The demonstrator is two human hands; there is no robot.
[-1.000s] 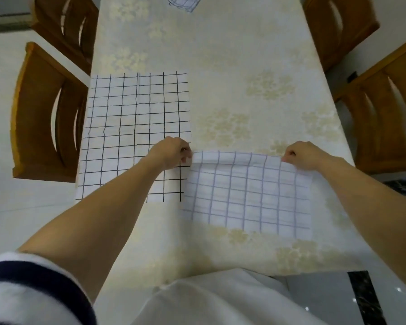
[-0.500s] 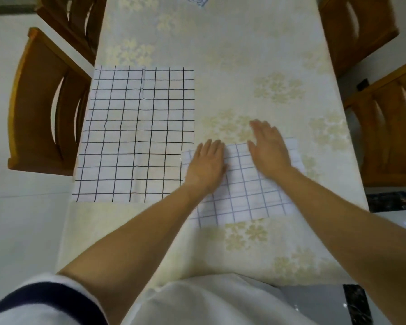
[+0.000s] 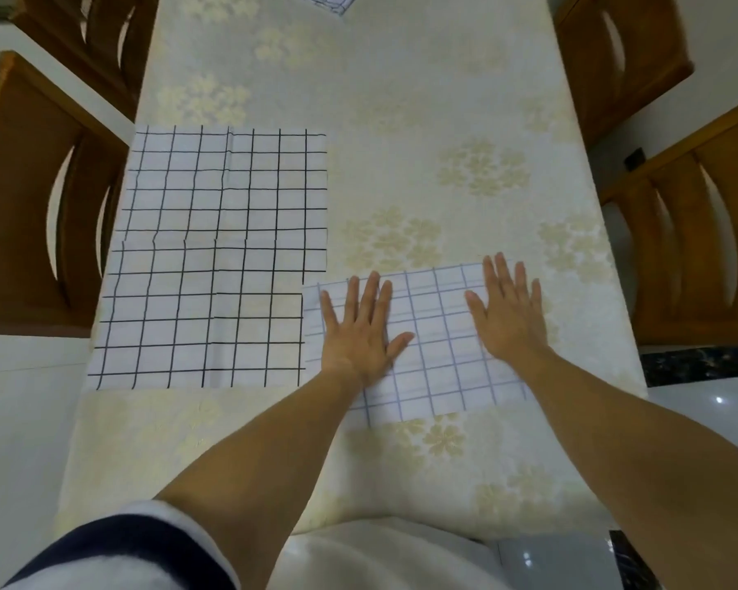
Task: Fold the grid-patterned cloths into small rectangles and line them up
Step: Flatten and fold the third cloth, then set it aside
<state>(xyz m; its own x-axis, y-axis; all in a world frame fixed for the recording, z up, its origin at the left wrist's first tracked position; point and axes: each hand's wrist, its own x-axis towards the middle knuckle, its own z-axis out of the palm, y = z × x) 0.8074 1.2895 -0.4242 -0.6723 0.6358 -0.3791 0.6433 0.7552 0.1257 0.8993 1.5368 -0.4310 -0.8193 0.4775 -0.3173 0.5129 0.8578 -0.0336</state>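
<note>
Slid apart since a moment ago, my left hand [image 3: 361,330] and right hand [image 3: 508,317] press flat, gripping nothing, on the folded blue-grid cloth [image 3: 433,334] touching the black-grid cloth [image 3: 214,257]; fold seemingly set.

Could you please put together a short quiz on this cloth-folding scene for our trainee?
1. True or false: the left hand and right hand both lie flat on the blue-grid cloth.
2. The black-grid cloth is: A) spread out to the left of the blue-grid cloth; B) held up in the right hand; C) rolled into a ball.
3. Where on the table does a third cloth show?
Key: 1 true; 2 A; 3 at the far edge, cut off by the frame.
</note>
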